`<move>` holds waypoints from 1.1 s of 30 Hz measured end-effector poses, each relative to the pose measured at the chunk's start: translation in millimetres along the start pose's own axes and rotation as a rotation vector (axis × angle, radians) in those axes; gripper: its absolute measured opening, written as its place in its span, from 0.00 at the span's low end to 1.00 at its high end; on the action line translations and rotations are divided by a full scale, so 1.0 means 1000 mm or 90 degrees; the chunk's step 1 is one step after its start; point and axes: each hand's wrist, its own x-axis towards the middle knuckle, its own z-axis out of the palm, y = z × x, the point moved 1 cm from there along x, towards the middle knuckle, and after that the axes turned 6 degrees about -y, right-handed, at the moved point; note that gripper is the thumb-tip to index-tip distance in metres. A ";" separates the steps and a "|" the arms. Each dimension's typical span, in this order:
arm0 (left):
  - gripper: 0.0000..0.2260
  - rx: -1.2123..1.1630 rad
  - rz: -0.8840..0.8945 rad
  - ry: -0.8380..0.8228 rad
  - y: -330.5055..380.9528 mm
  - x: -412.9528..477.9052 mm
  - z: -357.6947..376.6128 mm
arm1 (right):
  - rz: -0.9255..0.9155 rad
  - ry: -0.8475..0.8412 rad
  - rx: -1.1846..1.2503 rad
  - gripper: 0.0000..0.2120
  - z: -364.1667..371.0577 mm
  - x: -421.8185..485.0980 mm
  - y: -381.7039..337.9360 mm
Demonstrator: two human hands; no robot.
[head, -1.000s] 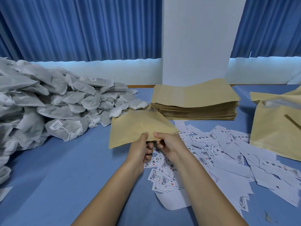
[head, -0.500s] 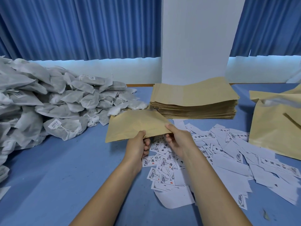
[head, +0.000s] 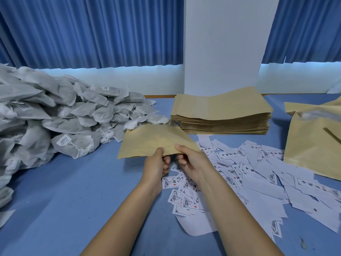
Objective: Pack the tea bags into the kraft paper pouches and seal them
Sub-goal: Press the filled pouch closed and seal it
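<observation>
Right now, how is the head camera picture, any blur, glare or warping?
Head view: soft, even light, with only a faint shadow on the table under the kraft paper pouch pinched by the left hand and right hand. Head view, edges: wide-angle bending tilts the curtains toward the corners. Head view, left side: the tea bags look smeared, the printed labels crisper. There is no strong glare.

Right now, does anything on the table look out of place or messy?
The printed labels lie scattered and overlapping on the table, some face down. The held pouch looks creased where the left hand and right hand pinch it.
</observation>
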 end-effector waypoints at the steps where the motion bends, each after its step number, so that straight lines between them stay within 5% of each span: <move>1: 0.18 0.011 -0.004 -0.004 -0.001 0.000 0.001 | -0.014 0.021 -0.010 0.07 -0.001 0.000 0.000; 15: 0.18 0.004 0.011 0.037 -0.001 -0.003 0.003 | -0.069 0.077 -0.092 0.07 0.007 0.000 0.010; 21: 0.19 0.019 0.002 0.039 -0.001 -0.004 0.003 | -0.011 -0.013 -0.063 0.04 0.012 -0.004 0.015; 26: 0.21 0.106 -0.002 0.012 0.001 -0.005 -0.004 | -0.015 0.019 -0.101 0.06 0.012 -0.001 0.014; 33: 0.12 -0.099 0.026 0.069 0.005 -0.012 -0.046 | -0.016 0.040 -0.066 0.05 0.017 -0.007 0.019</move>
